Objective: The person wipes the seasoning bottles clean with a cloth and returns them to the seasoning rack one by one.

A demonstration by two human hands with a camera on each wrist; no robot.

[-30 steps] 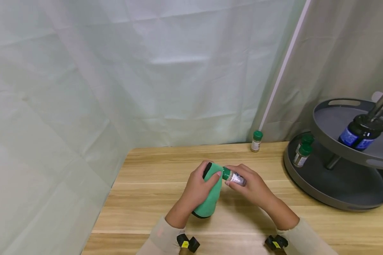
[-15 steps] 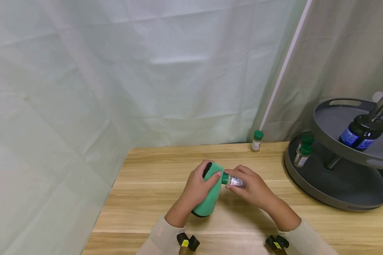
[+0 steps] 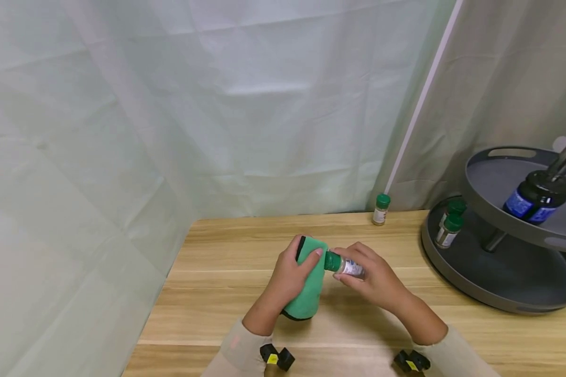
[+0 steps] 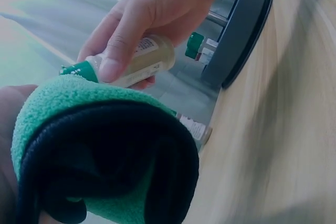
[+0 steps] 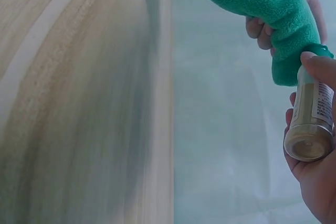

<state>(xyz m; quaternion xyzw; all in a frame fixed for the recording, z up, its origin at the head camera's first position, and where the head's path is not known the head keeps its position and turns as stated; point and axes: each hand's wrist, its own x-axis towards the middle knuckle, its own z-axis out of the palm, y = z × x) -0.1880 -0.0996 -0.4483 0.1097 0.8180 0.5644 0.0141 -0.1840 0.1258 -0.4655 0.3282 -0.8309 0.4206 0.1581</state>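
My left hand grips a folded green cloth with black edging, thumb lying over its front. In the left wrist view the rolled end of the cloth fills the lower left. My right hand holds a spice jar by its clear body, tipped on its side with the green cap toward the cloth. The right wrist view shows the base of the jar and brownish contents, with the cloth right at its cap end. Both hands are raised over the wooden table.
Another green-capped spice jar stands at the table's back edge. On the right is a grey two-tier turntable; two similar jars sit on its lower tier and a dark bottle with a blue label on the upper. A pale curtain hangs behind.
The jar in my right hand has turned closer to level, showing more of its green cap. My left hand with the cloth has shifted slightly left, off the cap.
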